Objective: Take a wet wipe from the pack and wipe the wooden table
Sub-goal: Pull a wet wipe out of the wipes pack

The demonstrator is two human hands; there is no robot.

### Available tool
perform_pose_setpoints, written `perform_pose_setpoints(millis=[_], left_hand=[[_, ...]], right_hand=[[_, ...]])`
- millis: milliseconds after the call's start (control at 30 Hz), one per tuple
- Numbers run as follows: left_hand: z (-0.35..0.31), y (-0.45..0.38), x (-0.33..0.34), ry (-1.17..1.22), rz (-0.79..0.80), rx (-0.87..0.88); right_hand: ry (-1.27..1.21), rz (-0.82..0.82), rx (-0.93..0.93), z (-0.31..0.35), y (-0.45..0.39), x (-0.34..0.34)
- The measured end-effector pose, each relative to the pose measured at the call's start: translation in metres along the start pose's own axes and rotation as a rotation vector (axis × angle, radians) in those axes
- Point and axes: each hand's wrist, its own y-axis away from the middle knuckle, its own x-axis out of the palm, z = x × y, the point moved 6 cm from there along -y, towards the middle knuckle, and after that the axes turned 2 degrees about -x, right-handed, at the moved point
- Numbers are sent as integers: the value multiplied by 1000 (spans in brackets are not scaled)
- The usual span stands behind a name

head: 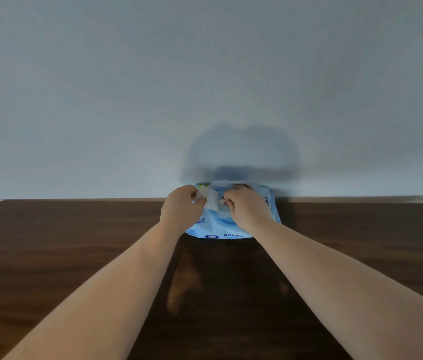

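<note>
A light blue wet wipe pack (218, 227) lies on the dark wooden table (75, 242) at its far edge, against the wall. My left hand (180, 206) pinches the pack's pale peel-back flap (211, 200), lifted off the top. My right hand (244, 206) rests on the pack with its fingertips curled at the opening; whether they grip a wipe is hidden by the fingers. Both forearms reach forward across the table.
A plain pale wall (205, 87) rises right behind the table's far edge, with the shadow of my hands on it. The table's rounded far corners show at left and right.
</note>
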Motion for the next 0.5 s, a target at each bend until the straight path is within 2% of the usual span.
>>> perform_pose_setpoints(millis=[133, 233, 333, 433, 500], left_hand=[[-1, 0, 1, -53, 17, -32], [-6, 4, -1, -102, 24, -40], [-21, 11, -8, -134, -43, 75], [-47, 23, -19, -116, -202, 245], [-62, 27, -16, -34, -165, 257]], right_hand=[[-169, -129, 40, -5, 4, -23], [-426, -235, 222, -22, 18, -47], [-734, -274, 459, -41, 39, -62], [-862, -254, 572, -52, 55, -70], [-930, -228, 619, -54, 63, -71]])
